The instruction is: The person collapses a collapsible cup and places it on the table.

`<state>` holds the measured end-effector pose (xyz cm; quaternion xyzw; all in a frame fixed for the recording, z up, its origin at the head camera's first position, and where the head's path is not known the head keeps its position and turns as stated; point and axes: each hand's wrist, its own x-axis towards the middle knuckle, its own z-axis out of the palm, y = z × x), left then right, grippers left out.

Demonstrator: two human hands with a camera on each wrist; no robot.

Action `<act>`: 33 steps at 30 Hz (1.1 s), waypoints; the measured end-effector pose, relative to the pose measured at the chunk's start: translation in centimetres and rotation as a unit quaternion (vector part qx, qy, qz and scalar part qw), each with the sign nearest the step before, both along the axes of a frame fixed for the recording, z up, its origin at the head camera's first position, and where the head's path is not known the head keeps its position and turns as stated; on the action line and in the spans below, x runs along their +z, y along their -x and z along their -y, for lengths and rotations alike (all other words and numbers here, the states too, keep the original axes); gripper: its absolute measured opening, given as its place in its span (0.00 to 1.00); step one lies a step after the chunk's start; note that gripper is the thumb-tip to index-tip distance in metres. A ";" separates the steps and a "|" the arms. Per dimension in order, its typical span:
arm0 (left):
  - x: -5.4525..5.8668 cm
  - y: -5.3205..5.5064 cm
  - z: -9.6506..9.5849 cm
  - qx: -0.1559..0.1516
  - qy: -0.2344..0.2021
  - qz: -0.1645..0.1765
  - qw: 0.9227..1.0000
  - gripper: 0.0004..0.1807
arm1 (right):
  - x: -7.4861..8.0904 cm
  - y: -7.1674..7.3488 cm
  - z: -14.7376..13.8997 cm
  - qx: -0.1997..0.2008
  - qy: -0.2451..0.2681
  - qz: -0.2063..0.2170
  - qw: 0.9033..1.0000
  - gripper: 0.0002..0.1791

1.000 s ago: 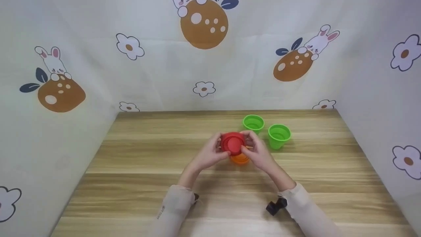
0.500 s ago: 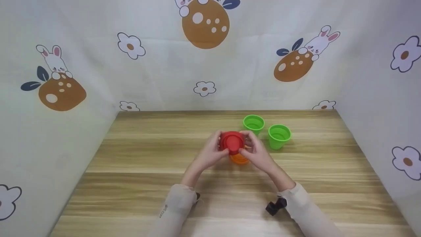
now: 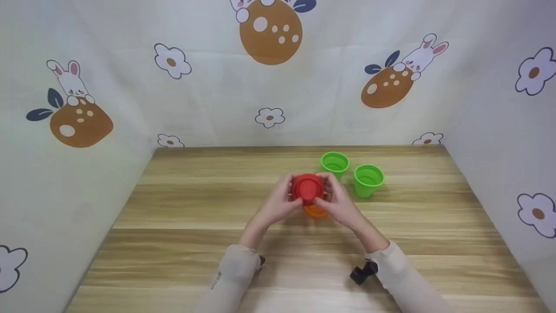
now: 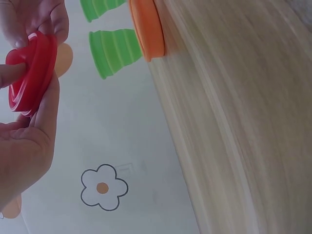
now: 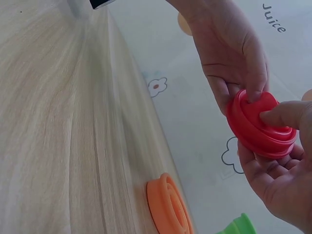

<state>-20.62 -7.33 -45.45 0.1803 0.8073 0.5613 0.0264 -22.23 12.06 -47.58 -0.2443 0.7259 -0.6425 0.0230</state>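
Both hands grip a red collapsible cup (image 3: 309, 189), raised over the table and largely folded into flat rings. My left hand (image 3: 279, 203) holds its left side, with the thumb pressing on the middle. On the other side my right hand (image 3: 341, 202) curls fingers behind the rim, its thumb also on the centre, as the right wrist view shows. Beneath the red cup sits an orange collapsible cup (image 3: 317, 211), folded flat on the table and partly hidden. Side by side in the left wrist view are the orange cup (image 4: 147, 30) and a green cup (image 4: 116, 51).
Two green collapsible cups stand extended and upright behind the hands: a farther one (image 3: 335, 161) and a nearer one (image 3: 369, 179) to its right. The wooden table (image 3: 195, 208) is enclosed by a printed cloth backdrop (image 3: 208, 95).
My right thumb has slid down and inward on the red cup, closer to the left thumb. The orange and green cups stay where they were.
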 end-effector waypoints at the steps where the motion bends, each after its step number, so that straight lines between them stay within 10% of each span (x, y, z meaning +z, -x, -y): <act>1: 0.0 0.0 0.0 -0.007 -0.005 0.006 1.000 0.27 | 0.0 0.0 0.0 -0.002 0.002 0.002 1.000 0.29; 11: -0.3 -0.2 0.2 -0.030 -0.003 0.010 1.000 0.29 | 0.4 -0.2 0.2 -0.015 -0.006 0.012 1.000 0.29; 33: 0.2 0.0 0.0 0.034 0.058 -0.034 0.997 0.23 | 0.5 -0.5 0.0 -0.005 -0.024 -0.010 1.000 0.29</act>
